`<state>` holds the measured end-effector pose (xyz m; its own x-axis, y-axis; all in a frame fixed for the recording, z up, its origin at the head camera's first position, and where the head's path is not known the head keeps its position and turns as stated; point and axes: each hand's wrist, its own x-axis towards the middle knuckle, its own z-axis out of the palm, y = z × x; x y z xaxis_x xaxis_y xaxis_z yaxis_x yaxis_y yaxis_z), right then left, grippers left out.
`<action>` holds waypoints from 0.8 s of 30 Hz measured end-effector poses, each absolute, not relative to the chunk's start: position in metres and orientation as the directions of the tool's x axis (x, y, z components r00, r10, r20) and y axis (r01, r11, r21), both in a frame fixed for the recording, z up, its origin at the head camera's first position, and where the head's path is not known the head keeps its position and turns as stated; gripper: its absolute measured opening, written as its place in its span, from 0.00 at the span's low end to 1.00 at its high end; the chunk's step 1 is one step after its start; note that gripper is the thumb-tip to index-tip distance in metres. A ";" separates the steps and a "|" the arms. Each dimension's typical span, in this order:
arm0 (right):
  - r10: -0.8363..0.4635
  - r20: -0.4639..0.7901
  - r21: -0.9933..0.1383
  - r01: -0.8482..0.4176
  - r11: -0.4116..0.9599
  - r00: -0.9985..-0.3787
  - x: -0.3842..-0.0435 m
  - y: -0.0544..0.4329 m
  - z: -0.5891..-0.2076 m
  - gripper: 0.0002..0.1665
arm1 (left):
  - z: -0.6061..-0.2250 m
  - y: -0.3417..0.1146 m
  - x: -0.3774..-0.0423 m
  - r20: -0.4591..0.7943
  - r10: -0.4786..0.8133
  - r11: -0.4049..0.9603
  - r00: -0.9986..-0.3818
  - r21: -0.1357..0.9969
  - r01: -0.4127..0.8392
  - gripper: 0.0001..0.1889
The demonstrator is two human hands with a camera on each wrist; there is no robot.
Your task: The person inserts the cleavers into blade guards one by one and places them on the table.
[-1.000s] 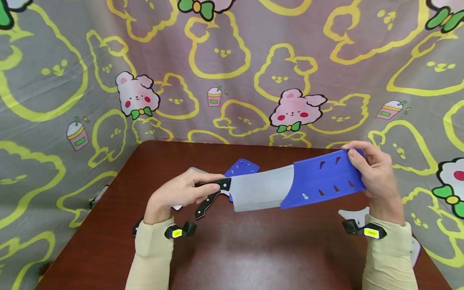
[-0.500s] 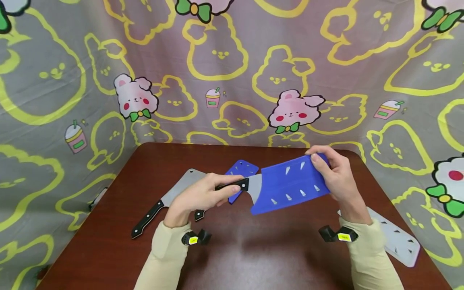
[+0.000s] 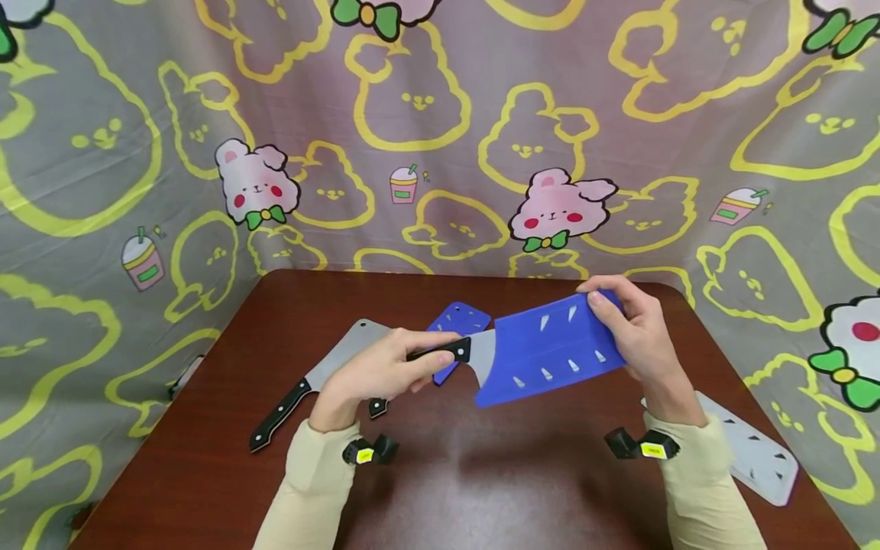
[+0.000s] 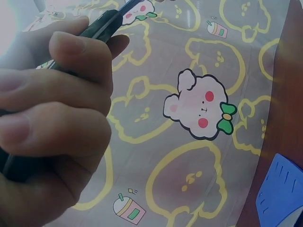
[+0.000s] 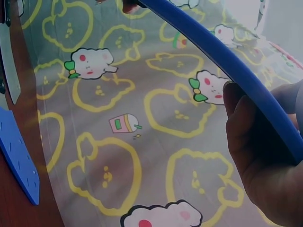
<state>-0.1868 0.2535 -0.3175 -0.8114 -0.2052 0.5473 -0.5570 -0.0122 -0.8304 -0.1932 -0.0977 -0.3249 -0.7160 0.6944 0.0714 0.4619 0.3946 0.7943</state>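
As the cleaver [image 3: 485, 354] hangs above the counter [image 3: 495, 489]: its blade sits mostly inside the blue blade guard [image 3: 543, 353].
Blade guard: probably best slid squarely along the blade, knuckles clear of the lower edge.
Left hand [image 3: 388, 372]: fingers clamped on the black handle [image 3: 463, 351].
Right hand [image 3: 639, 330]: fingers clamped on the guard's far end.

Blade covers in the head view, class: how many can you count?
3: a blue cover on the held cleaver, another blue cover on the table beyond the left hand, and a white cover partly hidden by the right sleeve. More may be hidden.
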 end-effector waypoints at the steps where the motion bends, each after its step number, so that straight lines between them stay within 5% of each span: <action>1: -0.205 0.541 -0.834 -0.551 -0.009 -0.815 -0.187 0.252 -0.317 0.12 | -0.324 -0.099 -0.193 0.071 0.692 0.399 -0.719 0.792 0.462 0.22; 12: -0.224 0.472 -0.864 -0.498 0.076 -0.853 -0.196 0.246 -0.323 0.11 | -0.327 -0.105 -0.196 0.014 0.678 0.407 -0.735 0.825 0.391 0.22; 24: -0.227 0.234 -0.942 -0.279 0.187 -0.945 -0.216 0.255 -0.347 0.13 | -0.351 -0.096 -0.209 -0.004 0.647 0.498 -0.763 0.760 0.417 0.13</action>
